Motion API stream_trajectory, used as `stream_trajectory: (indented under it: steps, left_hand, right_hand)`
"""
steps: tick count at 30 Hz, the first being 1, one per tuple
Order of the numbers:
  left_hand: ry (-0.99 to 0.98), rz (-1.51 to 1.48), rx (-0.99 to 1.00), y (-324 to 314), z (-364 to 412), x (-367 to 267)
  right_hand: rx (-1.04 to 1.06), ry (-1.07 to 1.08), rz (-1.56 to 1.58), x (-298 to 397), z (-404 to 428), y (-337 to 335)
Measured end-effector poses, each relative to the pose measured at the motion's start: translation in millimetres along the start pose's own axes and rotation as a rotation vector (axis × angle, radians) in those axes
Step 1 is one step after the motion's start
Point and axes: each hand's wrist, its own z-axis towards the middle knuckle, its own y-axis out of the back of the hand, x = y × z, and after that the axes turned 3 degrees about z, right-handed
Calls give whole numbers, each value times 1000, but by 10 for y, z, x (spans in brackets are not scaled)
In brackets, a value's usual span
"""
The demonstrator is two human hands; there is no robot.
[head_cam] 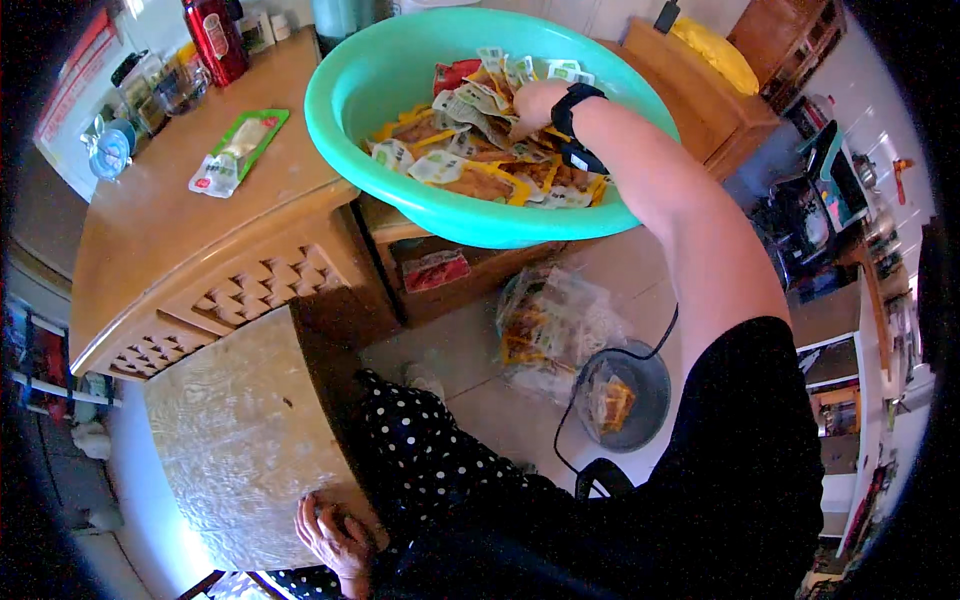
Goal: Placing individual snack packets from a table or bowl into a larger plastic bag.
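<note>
My right hand (534, 109) reaches into a large turquoise plastic basin (360, 176), with a black watch on its wrist. It touches a heap of sealed plastic food packets (480, 184), most with yellow edges, white labels and brown contents. Packets partly cover the fingertips, so a grip cannot be made out. Low in the view, my left hand (337, 532) rests at the edge of a wood-patterned board (240, 442), fingers loosely bent and apart. No object shows in it, though its underside is hidden.
A green-edged packet (238, 154) lies on the wooden counter (150, 232), near jars (161, 90) and a red bottle (215, 41). On the floor stand a clear bag of packets (551, 322) and a grey bucket (649, 401) holding a packet. A black cord (574, 405) crosses the bucket.
</note>
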Motion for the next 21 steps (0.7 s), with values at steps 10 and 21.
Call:
stream_trajectory:
  steps: [10,21]
  left_hand:
    - [15,-32,-34,7,-1,-8]
    - [107,-124,-38,166,25,-84]
  right_hand:
    - [-208,187,488,-574,-353,503]
    - [-253,520,923,167,-1606,1182]
